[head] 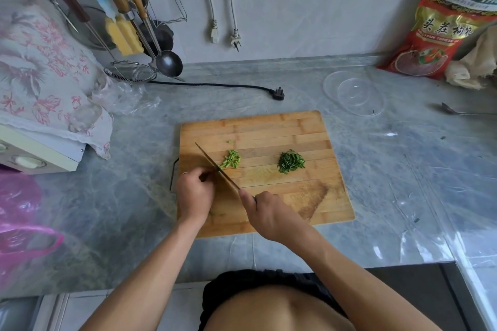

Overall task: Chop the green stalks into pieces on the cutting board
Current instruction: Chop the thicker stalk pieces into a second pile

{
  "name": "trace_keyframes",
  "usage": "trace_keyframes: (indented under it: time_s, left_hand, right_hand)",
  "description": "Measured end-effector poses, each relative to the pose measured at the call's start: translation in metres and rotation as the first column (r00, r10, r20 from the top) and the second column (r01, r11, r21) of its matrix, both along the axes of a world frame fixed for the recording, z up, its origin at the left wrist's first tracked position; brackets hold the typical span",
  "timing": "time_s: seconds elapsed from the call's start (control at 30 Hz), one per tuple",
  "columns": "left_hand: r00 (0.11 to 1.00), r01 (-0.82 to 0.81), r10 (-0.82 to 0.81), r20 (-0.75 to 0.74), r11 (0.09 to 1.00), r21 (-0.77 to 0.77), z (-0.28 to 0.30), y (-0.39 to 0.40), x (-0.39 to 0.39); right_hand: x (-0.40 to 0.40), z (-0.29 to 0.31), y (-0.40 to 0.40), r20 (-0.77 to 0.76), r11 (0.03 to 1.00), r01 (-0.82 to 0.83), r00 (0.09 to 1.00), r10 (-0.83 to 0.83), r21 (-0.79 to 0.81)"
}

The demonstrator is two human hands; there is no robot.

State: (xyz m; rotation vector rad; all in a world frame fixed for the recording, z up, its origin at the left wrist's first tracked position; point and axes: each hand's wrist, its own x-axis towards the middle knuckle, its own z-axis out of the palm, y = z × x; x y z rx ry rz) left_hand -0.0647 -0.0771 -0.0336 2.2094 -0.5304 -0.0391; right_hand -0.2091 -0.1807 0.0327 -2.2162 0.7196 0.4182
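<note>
Light green stalk pieces (230,159) lie in a small pile on the wooden cutting board (295,126), touching the right face of the knife blade (215,165). The right hand (266,213) grips the knife handle. The left hand (194,191), fingers curled, rests left of the blade; anything held is hidden. A darker chopped pile (291,161) lies further right. A clear bowl (353,93) stands on the countertop (403,169).

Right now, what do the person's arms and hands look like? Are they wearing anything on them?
Both arms are bare all the way up, with no sleeves, gloves or watch in view. The left hand seems to have a thin ring on one finger, though it is small and hard to make out. The right hand shows nothing worn. No markings show on either arm.
</note>
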Motion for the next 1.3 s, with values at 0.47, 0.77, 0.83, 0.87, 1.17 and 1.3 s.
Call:
trace_keyframes:
  time_s: [0.47, 0.77, 0.83, 0.87, 1.17, 1.3]
  left_hand:
    - [0.991, -0.011, -0.005, 0.136, 0.994, 0.113, -0.010, 0.002, -0.010]
    - [0.991, 0.004, -0.028, 0.131, 0.983, 0.183, -0.010, 0.010, -0.008]
    - [0.993, -0.021, 0.002, 0.116, 0.987, 0.157, -0.011, 0.011, -0.009]
    - [0.994, -0.029, 0.013, 0.106, 0.989, 0.144, -0.012, 0.012, -0.009]
    - [0.994, -0.063, 0.053, 0.093, 0.992, 0.110, -0.018, 0.009, -0.009]
    - [0.996, -0.060, 0.054, 0.070, 0.994, 0.095, -0.015, 0.008, -0.009]
  right_hand:
    - [0.006, -0.005, 0.007, 0.082, 0.971, 0.206, 0.973, -0.217, 0.124]
    - [-0.003, -0.015, 0.003, 0.144, 0.976, 0.181, 0.970, -0.198, 0.120]
    - [-0.008, -0.014, 0.004, 0.149, 0.983, 0.154, 0.975, -0.168, 0.103]
    - [-0.010, -0.013, 0.005, 0.153, 0.985, 0.145, 0.975, -0.159, 0.096]
    - [-0.015, 0.001, 0.003, 0.144, 0.993, 0.072, 0.986, -0.086, 0.099]
    - [-0.011, 0.008, -0.001, 0.124, 0.996, 0.045, 0.991, -0.054, 0.079]
